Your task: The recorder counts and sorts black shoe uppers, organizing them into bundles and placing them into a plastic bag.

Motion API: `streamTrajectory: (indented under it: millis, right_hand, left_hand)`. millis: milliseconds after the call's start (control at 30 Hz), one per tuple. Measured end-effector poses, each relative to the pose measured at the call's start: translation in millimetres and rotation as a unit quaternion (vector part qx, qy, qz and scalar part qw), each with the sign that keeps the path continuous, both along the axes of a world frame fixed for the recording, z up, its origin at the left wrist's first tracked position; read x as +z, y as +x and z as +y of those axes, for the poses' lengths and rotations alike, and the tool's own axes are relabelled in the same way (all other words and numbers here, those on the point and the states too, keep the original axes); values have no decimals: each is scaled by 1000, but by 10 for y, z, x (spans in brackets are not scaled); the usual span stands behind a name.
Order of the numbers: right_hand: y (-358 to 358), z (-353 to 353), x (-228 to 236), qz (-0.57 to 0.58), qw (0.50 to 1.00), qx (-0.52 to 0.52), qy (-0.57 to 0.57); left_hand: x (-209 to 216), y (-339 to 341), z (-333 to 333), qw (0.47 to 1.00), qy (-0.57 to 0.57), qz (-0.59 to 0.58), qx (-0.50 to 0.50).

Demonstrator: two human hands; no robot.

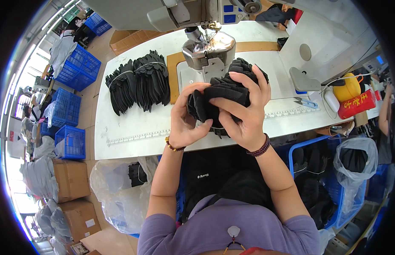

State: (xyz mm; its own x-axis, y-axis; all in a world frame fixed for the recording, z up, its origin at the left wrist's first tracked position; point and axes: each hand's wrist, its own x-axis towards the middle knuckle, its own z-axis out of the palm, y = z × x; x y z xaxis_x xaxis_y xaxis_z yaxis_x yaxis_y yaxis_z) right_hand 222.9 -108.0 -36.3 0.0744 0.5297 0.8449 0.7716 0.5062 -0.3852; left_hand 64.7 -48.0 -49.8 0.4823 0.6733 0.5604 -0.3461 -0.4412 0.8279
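Both my hands grip a thick bundle of black cut fabric pieces (225,94) just above the front edge of the white table, in front of the sewing machine head (209,46). My left hand (187,119) closes around the bundle's left side, thumb below and fingers on top. From the right, my right hand (246,108) wraps its fingers over the stack. A tie around the bundle shows only faintly under my hands. Two more tied bundles of black fabric pieces (140,80) lie side by side at the table's left.
Small blue-handled thread snips (307,103) lie at the right, beside a red can (358,104) and a yellow container (347,87). A printed ruler strip (138,137) runs along the table's front. Below stand a plastic bag (121,187) and a blue crate (292,161) with black pieces.
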Motion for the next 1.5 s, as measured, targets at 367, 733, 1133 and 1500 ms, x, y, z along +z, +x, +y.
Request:
streamTrajectory:
  millis: [367, 733, 1133, 1500]
  right_hand:
    - [1, -16, 28, 17, 999, 14, -23]
    - [40, 7, -22, 14, 1000, 15, -21]
    - [42, 38, -29, 30, 999, 25, -10]
    - [34, 82, -27, 48, 998, 30, -1]
  left_hand:
    - [-219, 51, 8, 990, -96, -95, -45]
    - [-221, 13, 53, 992, -106, -46, -47]
    - [-249, 24, 44, 989, -103, -95, -54]
    - [-349, 17, 92, 981, -150, -120, -26]
